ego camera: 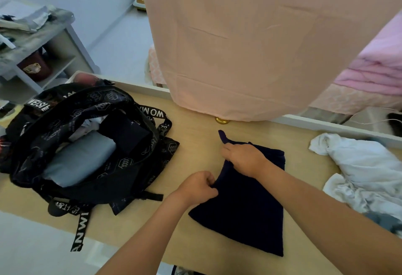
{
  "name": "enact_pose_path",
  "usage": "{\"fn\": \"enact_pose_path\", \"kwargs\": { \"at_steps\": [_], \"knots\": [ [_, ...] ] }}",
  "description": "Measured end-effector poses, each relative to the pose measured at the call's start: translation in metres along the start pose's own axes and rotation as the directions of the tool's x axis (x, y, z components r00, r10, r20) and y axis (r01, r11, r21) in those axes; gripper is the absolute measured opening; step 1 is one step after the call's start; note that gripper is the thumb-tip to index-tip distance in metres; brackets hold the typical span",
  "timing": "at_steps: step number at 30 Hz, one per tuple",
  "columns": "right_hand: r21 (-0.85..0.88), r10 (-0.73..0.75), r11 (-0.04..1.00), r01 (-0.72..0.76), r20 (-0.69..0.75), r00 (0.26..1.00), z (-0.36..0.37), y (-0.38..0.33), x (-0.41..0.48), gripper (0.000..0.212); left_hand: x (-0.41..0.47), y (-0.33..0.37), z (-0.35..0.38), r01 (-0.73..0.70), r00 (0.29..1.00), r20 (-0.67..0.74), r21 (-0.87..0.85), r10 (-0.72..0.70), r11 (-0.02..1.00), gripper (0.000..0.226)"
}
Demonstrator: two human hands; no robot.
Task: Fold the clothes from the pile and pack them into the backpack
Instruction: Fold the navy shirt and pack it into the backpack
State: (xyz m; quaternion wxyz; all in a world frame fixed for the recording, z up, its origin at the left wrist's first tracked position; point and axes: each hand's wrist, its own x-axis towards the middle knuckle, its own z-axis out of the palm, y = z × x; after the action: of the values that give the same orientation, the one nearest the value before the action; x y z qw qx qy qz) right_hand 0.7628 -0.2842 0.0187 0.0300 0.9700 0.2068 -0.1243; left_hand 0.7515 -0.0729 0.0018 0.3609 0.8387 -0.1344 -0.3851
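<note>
On the wooden table (195,122), at its centre, a dark navy garment (250,205) lies flat, partly folded into a tapered shape, with a narrow strip of fabric sticking up at its far left corner.

Left hand (196,187): fingers curled into a near fist, pinching the left edge of the garment about midway along its length.

Right hand (243,158): placed on the far left part of the garment, fingers bent down over the fabric edge and gripping it. The right forearm crosses above the garment's right side.

A black backpack (134,166) with white printed lettering on its straps lies to the left of the garment, near but apart from it. Its main compartment is open and faces up. Inside are a folded grey item (78,159) and a folded dark item (124,133); pale fabric shows behind them.

A pile of white clothes (365,172) lies unfolded at the right end of the table, well apart from the backpack.

A peach cloth (261,46) hangs over the far edge of the table, and a small brass knob (221,120) shows just under its hem. Pink bedding (378,65) lies beyond it to the right. A grey shelf unit (71,35) stands beyond the table to the left.
</note>
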Motion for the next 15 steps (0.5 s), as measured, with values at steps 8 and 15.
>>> {"fn": "enact_pose_path", "kwargs": {
  "at_steps": [8, 15],
  "knots": [
    [0.02, 0.389, 0.921, -0.389, -0.021, 0.921, 0.046, 0.032, -0.122, 0.046, 0.0, 0.066, 0.071, -0.168, 0.88, 0.439, -0.07, 0.182, 0.983, 0.013],
    [0.262, 0.675, 0.662, -0.703, 0.201, 0.71, 0.084, -0.016, -0.191, 0.073, 0.013, 0.028, 0.096, -0.475, 0.866, 0.077, 0.437, 0.494, 0.764, 0.037]
  ]
}}
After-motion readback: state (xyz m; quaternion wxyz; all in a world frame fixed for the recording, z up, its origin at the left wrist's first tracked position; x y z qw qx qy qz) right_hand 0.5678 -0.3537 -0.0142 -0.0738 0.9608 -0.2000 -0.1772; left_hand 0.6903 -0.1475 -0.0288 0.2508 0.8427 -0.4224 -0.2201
